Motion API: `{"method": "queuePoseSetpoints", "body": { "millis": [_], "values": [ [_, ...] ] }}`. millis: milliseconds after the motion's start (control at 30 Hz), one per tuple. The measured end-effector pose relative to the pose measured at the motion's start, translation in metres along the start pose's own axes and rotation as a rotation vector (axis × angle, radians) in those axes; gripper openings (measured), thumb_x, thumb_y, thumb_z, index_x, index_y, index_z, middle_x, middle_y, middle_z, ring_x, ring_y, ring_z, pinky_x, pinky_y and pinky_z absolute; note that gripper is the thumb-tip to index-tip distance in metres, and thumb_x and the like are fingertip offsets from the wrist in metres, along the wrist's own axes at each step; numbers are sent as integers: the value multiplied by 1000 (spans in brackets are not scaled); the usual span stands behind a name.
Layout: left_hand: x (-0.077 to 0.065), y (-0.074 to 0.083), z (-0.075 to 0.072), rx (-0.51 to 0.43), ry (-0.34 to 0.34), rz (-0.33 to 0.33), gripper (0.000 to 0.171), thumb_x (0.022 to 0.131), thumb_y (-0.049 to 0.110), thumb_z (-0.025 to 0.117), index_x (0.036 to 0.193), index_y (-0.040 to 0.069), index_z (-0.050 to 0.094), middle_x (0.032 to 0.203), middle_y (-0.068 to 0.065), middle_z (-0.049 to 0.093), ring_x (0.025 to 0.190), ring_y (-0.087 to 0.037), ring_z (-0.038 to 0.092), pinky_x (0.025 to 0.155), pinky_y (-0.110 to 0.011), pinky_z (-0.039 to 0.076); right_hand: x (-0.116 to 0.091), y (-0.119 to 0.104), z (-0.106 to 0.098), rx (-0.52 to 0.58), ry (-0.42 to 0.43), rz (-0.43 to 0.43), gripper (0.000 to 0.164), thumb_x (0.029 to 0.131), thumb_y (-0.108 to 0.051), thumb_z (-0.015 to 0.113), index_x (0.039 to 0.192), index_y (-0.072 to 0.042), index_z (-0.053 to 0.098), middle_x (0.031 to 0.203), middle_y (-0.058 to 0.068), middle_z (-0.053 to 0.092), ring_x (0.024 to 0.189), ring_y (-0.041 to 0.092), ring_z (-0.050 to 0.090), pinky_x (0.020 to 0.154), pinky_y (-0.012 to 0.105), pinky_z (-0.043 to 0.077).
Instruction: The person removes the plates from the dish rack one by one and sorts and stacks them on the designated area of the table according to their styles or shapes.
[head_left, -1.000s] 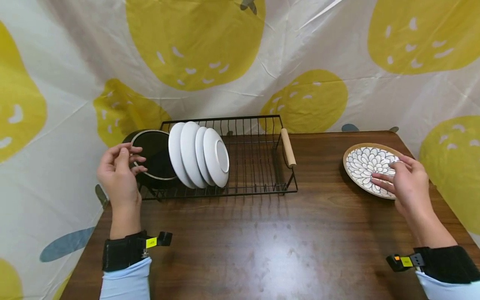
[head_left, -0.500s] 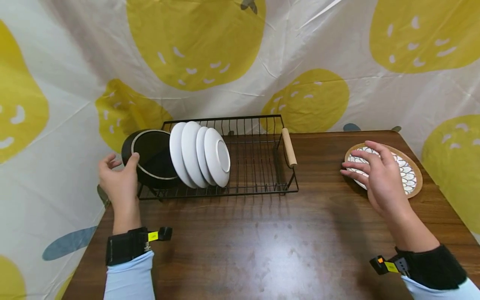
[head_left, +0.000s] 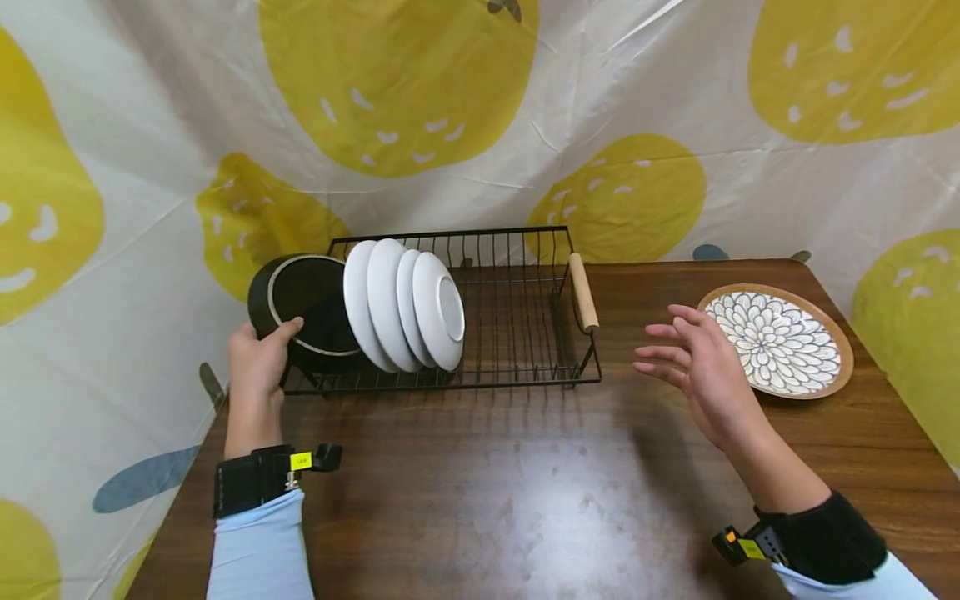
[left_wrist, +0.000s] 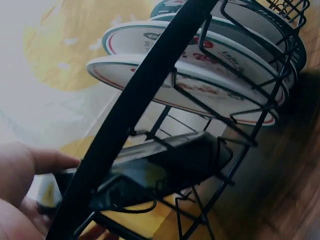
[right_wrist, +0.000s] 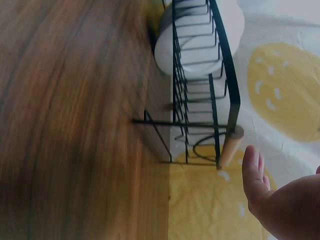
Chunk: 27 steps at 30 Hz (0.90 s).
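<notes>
- Since the earlier frames, the right hand (head_left: pixel 708 379) has come left off the patterned plate (head_left: pixel 795 342), and the left hand (head_left: pixel 257 362) has closed in on the black pan (head_left: pixel 318 300)
- The left hand's fingers now grip the pan, thumb (head_left: pixel 288 329) over its near rim and the rest tucked behind, where I can't make out each one
- The right hand holds nothing; its fingers (right_wrist: pixel 255 182) are stretched out loosely, in the air between the dish rack (head_left: pixel 525 384) and the plate
- The pan sits tilted on edge at the rack's left end, just beside the white dishes (head_left: pixel 438 308), hardly shifted in this last second
- Those four dishes stand on edge in the rack, backs toward its wooden handle (head_left: pixel 583 292); from the left wrist their printed faces show
- As for progress, I'd judge the dishes settled and the pan the piece in hand, still within the rack
- The patterned plate lies flat on the counter (head_left: pixel 480 467), outside the rack, with no hand holding it
</notes>
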<state>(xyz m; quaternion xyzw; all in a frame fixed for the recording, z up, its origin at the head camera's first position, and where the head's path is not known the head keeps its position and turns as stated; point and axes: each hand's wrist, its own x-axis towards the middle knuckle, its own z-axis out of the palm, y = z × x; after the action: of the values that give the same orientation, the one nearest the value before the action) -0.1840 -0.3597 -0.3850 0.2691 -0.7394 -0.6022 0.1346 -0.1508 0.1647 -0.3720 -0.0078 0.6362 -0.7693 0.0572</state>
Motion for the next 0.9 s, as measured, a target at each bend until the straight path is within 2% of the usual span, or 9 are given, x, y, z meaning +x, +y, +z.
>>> {"method": "queuePoseSetpoints", "body": {
  "millis": [67, 167, 300, 400, 500, 633, 767, 800, 900],
  "values": [
    [0, 2, 2, -29, 2, 19, 21, 101, 31, 72, 113, 17, 62, 107, 12, 60, 97, -10, 56, 89, -28, 50, 0, 2, 4, -5, 0, 12, 35, 116, -40, 42, 145, -22, 37, 125, -2, 61, 100, 12, 74, 91, 28, 66],
    [0, 6, 6, -131, 14, 63, 17, 100, 26, 75, 107, 15, 64, 101, 10, 62, 88, -8, 60, 76, -20, 52, 0, 5, 9, -24, 8, 26, 30, 116, -38, 40, 142, -23, 38, 124, -3, 61, 101, 11, 74, 91, 28, 66],
    [2, 13, 12, -349, 48, 93, 15, 100, 18, 75, 108, 11, 67, 101, 4, 64, 90, -12, 66, 71, -18, 57, 1, 8, 12, -28, 17, 37, 32, 116, -38, 39, 143, -21, 38, 125, -2, 61, 101, 11, 73, 92, 28, 65],
    [1, 19, 13, -490, 106, 107, 13, 98, 13, 77, 101, 8, 66, 96, 0, 61, 89, -14, 65, 69, -20, 56, 1, 9, 11, -28, 16, 46, 35, 116, -40, 38, 145, -20, 37, 125, -1, 62, 102, 11, 74, 93, 28, 65],
    [-6, 28, 11, -575, 188, 176, 16, 95, 7, 78, 92, 5, 62, 90, -1, 55, 84, -16, 62, 67, -21, 54, 1, 9, 11, -37, 8, 47, 39, 116, -43, 38, 146, -19, 36, 125, -2, 63, 104, 11, 74, 94, 27, 64],
    [-24, 48, 10, -620, 294, 373, 7, 93, -1, 74, 96, 2, 69, 92, -3, 59, 87, -18, 60, 75, -26, 52, 2, 8, 13, -41, -1, 43, 46, 115, -46, 38, 150, -16, 34, 124, -4, 64, 106, 11, 74, 96, 27, 64],
    [-52, 71, 14, -482, 408, 634, 15, 93, 1, 71, 108, 3, 74, 102, 3, 70, 100, -16, 63, 85, -29, 51, 2, 6, 16, -46, -13, 36, 53, 115, -47, 37, 154, -11, 32, 124, -5, 64, 108, 11, 73, 97, 27, 64],
    [-60, 76, 15, -444, 431, 693, 15, 93, 3, 72, 108, 2, 74, 100, 5, 70, 99, -15, 63, 85, -28, 50, 2, 5, 16, -46, -16, 35, 54, 115, -47, 37, 154, -11, 32, 124, -5, 64, 108, 11, 73, 97, 27, 64],
    [-81, 92, 19, -411, 445, 829, 15, 91, 6, 74, 105, 0, 75, 98, 10, 72, 98, -15, 66, 83, -26, 52, 1, 3, 20, -42, -27, 29, 50, 115, -48, 37, 152, -13, 36, 124, -5, 65, 109, 12, 73, 97, 28, 64]
  ]
}}
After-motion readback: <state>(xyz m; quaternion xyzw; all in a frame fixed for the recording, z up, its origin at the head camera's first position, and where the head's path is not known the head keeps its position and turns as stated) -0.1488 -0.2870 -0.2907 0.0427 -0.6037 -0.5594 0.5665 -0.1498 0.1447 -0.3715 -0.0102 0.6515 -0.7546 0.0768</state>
